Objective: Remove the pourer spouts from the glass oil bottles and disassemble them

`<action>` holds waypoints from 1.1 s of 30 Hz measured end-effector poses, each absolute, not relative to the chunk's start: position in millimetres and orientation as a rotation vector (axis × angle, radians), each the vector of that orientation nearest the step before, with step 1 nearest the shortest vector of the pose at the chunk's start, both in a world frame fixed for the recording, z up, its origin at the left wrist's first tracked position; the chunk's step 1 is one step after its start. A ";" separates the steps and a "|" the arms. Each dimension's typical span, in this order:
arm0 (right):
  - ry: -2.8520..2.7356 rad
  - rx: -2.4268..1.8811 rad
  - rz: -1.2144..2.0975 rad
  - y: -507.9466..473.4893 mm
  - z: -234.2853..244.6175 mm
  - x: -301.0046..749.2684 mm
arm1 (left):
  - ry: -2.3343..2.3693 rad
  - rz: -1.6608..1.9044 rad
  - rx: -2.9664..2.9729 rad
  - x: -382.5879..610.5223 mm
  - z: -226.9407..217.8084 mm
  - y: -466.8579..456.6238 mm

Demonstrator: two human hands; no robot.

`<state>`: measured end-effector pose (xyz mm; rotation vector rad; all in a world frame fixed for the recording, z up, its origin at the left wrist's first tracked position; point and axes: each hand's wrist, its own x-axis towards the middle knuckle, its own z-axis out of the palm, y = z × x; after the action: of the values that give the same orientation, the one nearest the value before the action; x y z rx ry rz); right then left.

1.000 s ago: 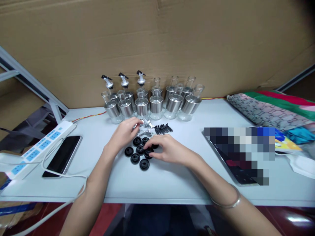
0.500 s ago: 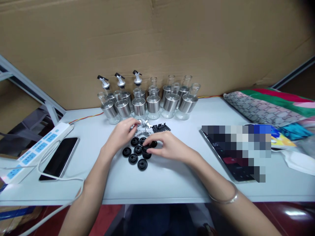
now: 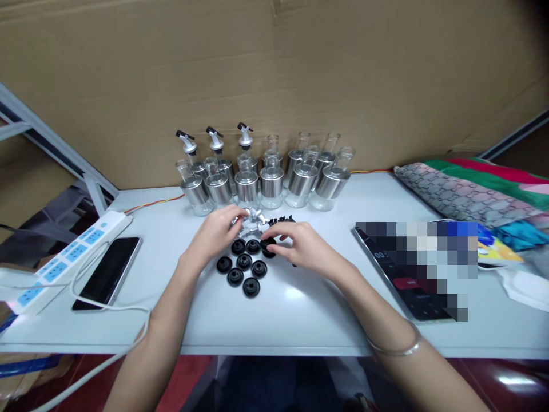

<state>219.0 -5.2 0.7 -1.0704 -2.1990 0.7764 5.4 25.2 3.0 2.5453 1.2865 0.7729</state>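
My left hand lies on the white table, its fingers curled around one of the silver pourer spouts. My right hand is opposite, fingertips bent down onto the rear right black round cap; I cannot see whether it grips the cap. Several more black caps lie flat between my hands. Just behind my right fingers sits a small pile of black plastic pieces. Further back stands a row of glass bottles with steel sleeves; three at the back left carry pourers.
A white power strip and a black phone with a white cable lie at the left. A tablet lies at the right, with patterned cloth behind it. A cardboard wall closes the back.
My right hand set down the black cap it held near the cluster's middle and moved back toward the spouts. My left hand stayed on the spouts.
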 end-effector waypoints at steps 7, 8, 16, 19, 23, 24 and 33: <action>-2.265 -1.154 0.815 -3.4 -0.3 220.5 | 1.296 0.756 2.546 4.7 0.8 25.6; -2.274 -1.144 0.793 -3.3 -0.9 219.9 | 1.299 0.752 2.544 4.7 0.8 25.6; -2.258 -1.228 0.794 -4.9 -2.2 219.7 | 1.299 0.738 2.545 5.2 1.3 25.1; -2.281 -1.239 0.816 -5.6 -1.7 219.0 | 1.310 0.734 2.546 5.6 1.6 24.9; -2.313 -1.198 0.846 -5.8 -4.6 215.7 | 1.305 0.739 2.549 6.2 2.3 24.8; -2.324 -1.189 0.843 -5.9 -5.7 215.0 | 1.309 0.738 2.545 6.1 2.6 24.8; -2.257 -1.059 0.787 -9.0 -2.3 218.2 | 1.350 0.752 2.513 6.9 5.4 22.8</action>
<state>218.2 -9.0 -2.3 -1.0591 -2.2565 0.7865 6.9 22.8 5.4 2.5129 1.3504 0.7524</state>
